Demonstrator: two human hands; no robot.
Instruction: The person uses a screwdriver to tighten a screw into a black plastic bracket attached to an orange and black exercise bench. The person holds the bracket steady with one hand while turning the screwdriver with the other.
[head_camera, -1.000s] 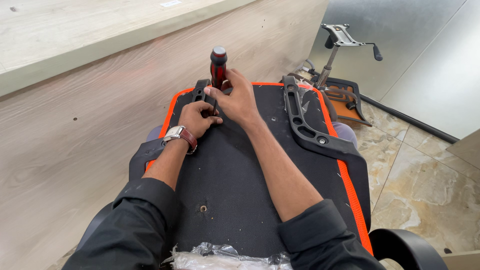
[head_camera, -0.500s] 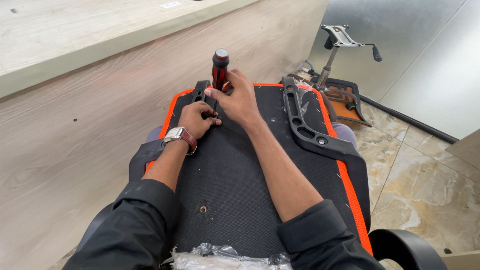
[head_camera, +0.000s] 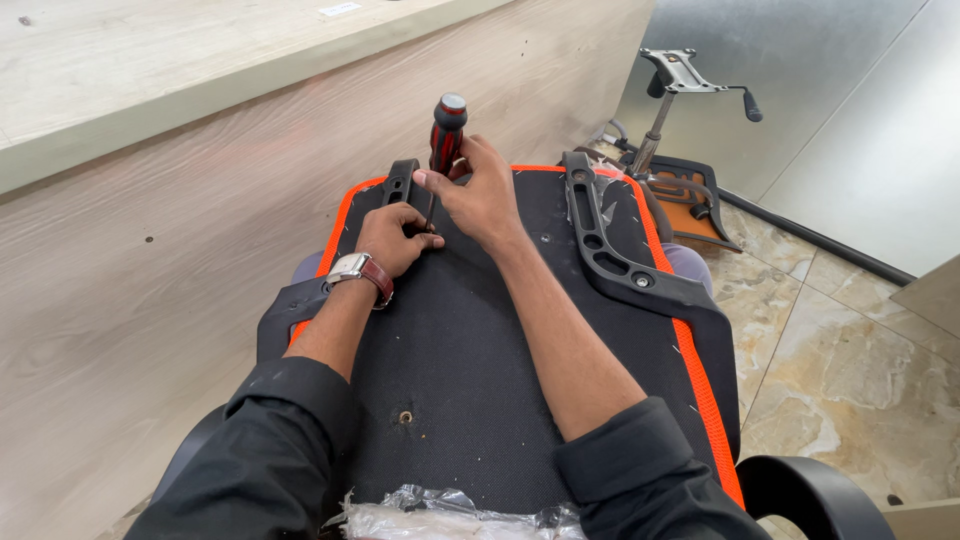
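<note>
Screwdriver (head_camera: 445, 135), red-and-black handle, stands nearly upright, its thin shaft running down to the black fabric underside of an upturned chair seat (head_camera: 450, 340) with orange edging. Right hand (head_camera: 483, 195) is wrapped around the lower handle, thumb pointing left across it. Left hand (head_camera: 393, 237), closed into a loose fist, sits just below and left of that grip, fingers pinched at the shaft tip; what it pinches is hidden.

Change over the last second: the handle has tilted slightly and the right-hand fingers have shifted round it, while the left hand has stayed put. Judged: a turn of the driver is under way, tip steadied by the left hand.

Left armrest bracket (head_camera: 400, 180) lies just beyond the left hand, touching the seat edge. Right of the grip, a black armrest frame (head_camera: 610, 250) lies along the seat. Farther right and beyond, a chair mechanism with levers (head_camera: 685, 80) stands on the tile floor (head_camera: 830, 330). Near the body, an open screw hole (head_camera: 405, 416) and crumpled clear plastic wrap (head_camera: 450, 515).
</note>
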